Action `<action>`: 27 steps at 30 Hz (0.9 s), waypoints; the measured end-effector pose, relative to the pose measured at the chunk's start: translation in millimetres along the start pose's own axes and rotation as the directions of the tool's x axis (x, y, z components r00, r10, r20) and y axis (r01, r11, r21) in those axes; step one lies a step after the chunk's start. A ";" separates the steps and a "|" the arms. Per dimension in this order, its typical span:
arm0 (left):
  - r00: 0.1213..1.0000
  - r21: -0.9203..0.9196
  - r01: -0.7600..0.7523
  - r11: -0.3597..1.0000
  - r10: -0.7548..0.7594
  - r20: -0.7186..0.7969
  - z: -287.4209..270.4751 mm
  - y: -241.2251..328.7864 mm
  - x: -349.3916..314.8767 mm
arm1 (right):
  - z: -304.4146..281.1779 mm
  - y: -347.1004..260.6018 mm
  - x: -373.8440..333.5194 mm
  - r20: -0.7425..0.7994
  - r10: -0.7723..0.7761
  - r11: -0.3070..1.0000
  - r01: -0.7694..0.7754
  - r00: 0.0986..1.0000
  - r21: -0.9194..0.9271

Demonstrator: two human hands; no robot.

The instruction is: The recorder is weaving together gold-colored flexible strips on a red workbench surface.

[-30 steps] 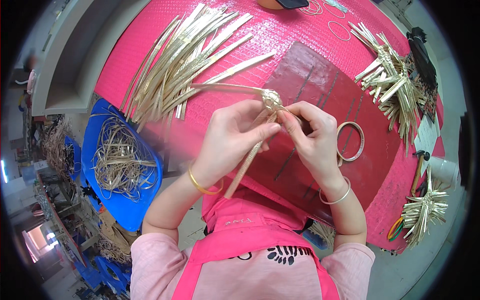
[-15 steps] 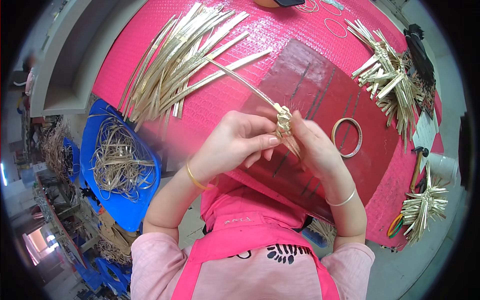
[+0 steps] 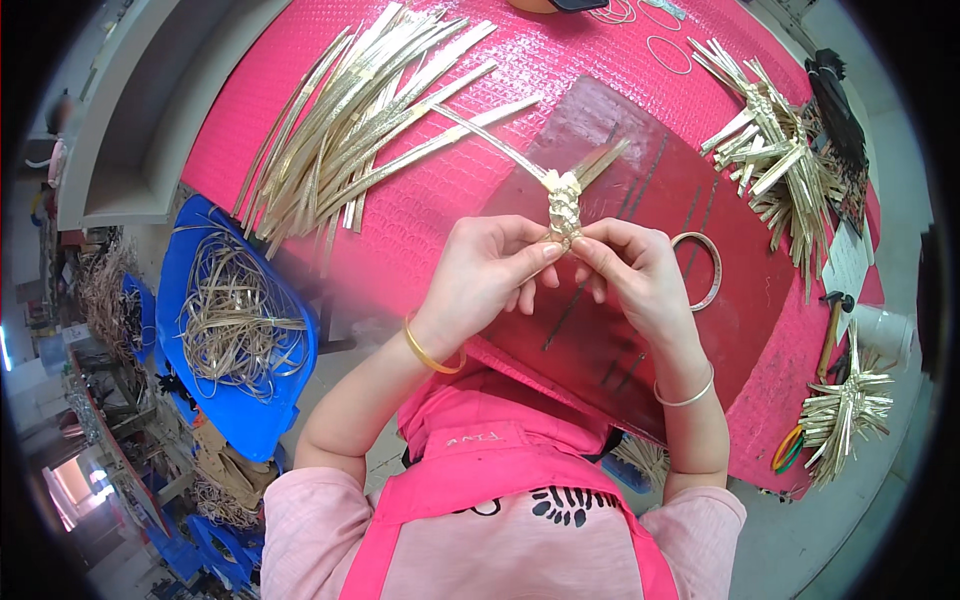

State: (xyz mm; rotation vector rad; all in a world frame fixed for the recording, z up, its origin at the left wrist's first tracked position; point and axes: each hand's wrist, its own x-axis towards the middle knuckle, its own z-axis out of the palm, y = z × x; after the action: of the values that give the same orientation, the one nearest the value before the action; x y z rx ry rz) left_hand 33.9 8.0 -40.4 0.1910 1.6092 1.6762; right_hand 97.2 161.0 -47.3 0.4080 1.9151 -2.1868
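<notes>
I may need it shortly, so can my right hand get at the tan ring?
Probably yes: the tan ring lies beside the right hand, nothing visibly between, though that hand is busy pinching the woven gold piece.

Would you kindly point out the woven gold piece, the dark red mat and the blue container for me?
Woven gold piece [image 3: 564,207], head view: middle of its braided body.
Dark red mat [image 3: 595,345], head view: bare lower part.
Blue container [image 3: 255,420], head view: bare lower wall.

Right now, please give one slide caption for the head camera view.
Both hands pinch a braided gold piece over a dark red mat, with loose gold strips lying on the pink table.
</notes>
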 end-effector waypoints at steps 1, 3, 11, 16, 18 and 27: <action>1.000 0.042 -0.020 0.999 0.020 0.007 1.2 -1.5 0.3 | 0.6 -0.9 -2.0 -0.074 -0.041 0.991 0.031 0.996 -0.127; 0.999 0.086 -0.040 0.995 0.039 0.016 2.7 -3.7 1.6 | 0.5 -0.2 -4.4 -0.145 -0.090 0.966 0.052 0.985 -0.253; 0.997 0.013 0.026 1.000 -0.027 0.069 -1.4 -13.5 4.7 | -40.0 -0.3 -19.1 -0.176 -0.497 0.227 -0.068 0.850 -0.972; 0.985 -0.130 0.086 0.988 -0.065 0.159 6.8 -17.9 8.5 | -65.0 22.8 -32.8 -0.397 -0.261 0.749 -0.075 0.880 -0.659; 0.979 -0.194 0.111 0.975 -0.073 0.189 8.0 -19.2 9.6 | -63.1 9.3 -38.2 -0.462 -0.134 0.906 0.298 0.877 0.301; 0.882 -0.325 0.179 0.929 -0.005 0.471 19.6 -20.4 7.6 | -20.3 6.5 -40.3 -0.409 -0.107 0.685 0.365 0.906 0.630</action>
State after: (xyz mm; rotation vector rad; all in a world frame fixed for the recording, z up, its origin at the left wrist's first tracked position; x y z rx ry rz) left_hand 49.1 25.6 -58.2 0.2963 0.9226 1.6611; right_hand 138.7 179.1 -42.2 0.7273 1.2121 -3.1783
